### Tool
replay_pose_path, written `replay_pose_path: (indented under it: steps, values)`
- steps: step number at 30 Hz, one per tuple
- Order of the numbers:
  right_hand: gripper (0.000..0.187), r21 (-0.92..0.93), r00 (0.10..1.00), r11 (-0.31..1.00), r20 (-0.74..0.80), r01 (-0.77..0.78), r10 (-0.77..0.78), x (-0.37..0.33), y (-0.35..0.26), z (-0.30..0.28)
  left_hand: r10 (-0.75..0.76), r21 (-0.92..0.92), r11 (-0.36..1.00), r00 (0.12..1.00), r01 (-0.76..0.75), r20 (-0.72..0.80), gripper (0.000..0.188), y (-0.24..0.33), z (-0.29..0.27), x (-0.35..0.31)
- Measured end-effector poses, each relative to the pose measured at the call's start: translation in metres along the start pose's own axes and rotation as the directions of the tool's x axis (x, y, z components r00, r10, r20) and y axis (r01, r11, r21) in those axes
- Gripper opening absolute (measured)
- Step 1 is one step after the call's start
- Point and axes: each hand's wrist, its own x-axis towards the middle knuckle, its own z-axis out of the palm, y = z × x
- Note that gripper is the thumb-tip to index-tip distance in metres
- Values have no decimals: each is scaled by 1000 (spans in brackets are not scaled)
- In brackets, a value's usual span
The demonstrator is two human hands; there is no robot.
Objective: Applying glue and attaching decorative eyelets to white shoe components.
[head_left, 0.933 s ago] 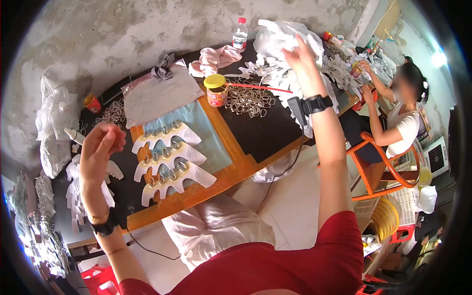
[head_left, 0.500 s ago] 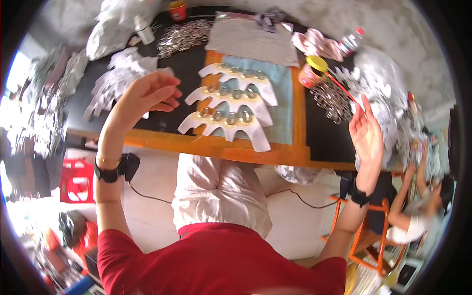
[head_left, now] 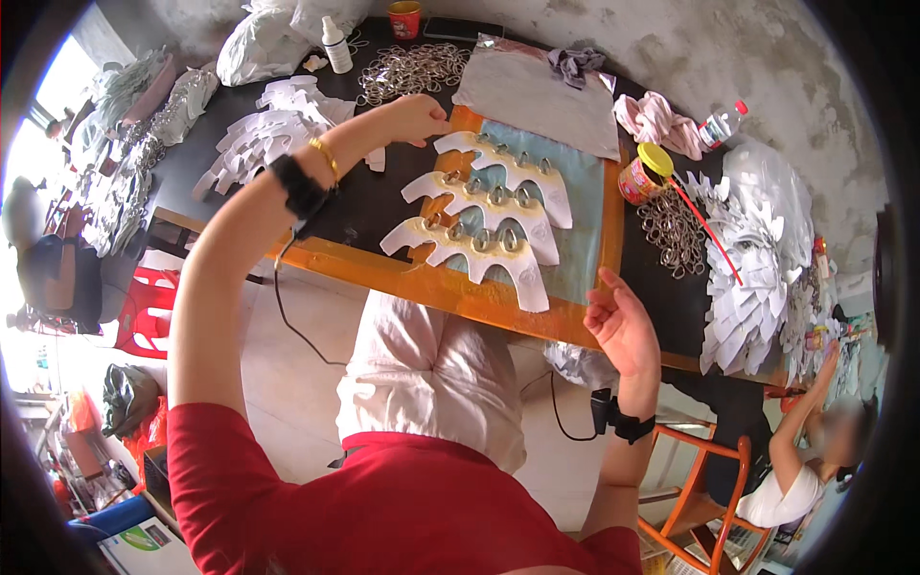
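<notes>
Three white scalloped cut-out pieces, the far one [head_left: 551, 187], the middle one [head_left: 541, 240] and the near one [head_left: 527, 283], lie in rows on a blue board [head_left: 582, 206] with an orange border. Metal rings [head_left: 508, 240] stand along a yellowish, glue-like band on each. My left hand [head_left: 414, 120] reaches over the table beside the left end of the far piece. Its fingers are curled closed, and what they hold, if anything, is hidden. Over the board's near right corner hovers my right hand [head_left: 625, 331], index finger stretched out, other fingers loosely bent, holding nothing.
Loose metal rings lie heaped at the back [head_left: 412, 72] and at right [head_left: 671, 230]. A yellow-lidded tub [head_left: 644, 174] stands by a red stick [head_left: 709, 235]. White cut-outs are piled left [head_left: 278, 134] and right [head_left: 743, 307]. A co-worker [head_left: 800, 460] sits at far right.
My left hand has moved away from me and rightward, its fingers curling in. My right hand has come left and nearer, from beside the red stick to the board's corner. The view has shifted.
</notes>
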Motion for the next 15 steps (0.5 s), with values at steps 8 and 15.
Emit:
replay_pose_path:
  steps: [8, 15]
  values:
    - [36, 227, 995, 969, -9, 94, -95, -48, 31, -32, -95, 109, 992, 960, 68, 264, 25, -1, 1, 28]
    - [34, 332, 992, 942, 102, 41, -78, -57, 56, -36, -55, -658, 677, 914, 330, 402, 12, 67, -13, 15]
